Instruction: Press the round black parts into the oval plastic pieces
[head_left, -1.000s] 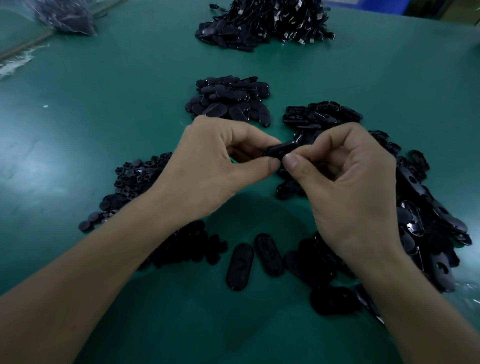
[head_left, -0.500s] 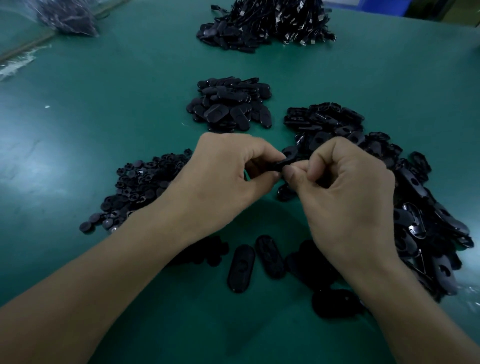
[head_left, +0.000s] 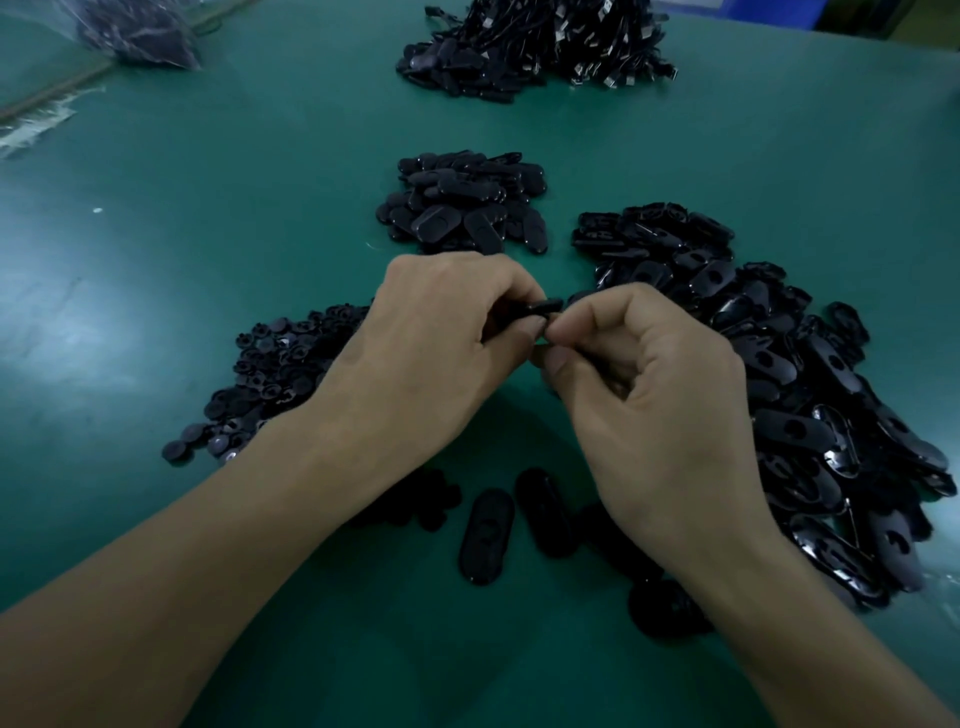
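My left hand (head_left: 436, 343) and my right hand (head_left: 654, 410) meet above the middle of the green table. Between their fingertips they pinch one black oval plastic piece (head_left: 543, 309), mostly hidden by the fingers. A heap of small round black parts (head_left: 280, 374) lies to the left, partly under my left forearm. A large heap of oval pieces (head_left: 769, 358) spreads along the right. A smaller pile of oval pieces (head_left: 467, 202) sits behind my hands. Several loose oval pieces (head_left: 485, 535) lie near the front.
A big pile of black parts with metal ends (head_left: 540, 47) lies at the far edge. A clear plastic bag of dark parts (head_left: 140, 31) sits at the far left. Bare green table top (head_left: 182, 218) stretches on the left.
Both hands have dropped a little toward me, still pinching the oval piece together. The thumbs have closed in tighter around it.
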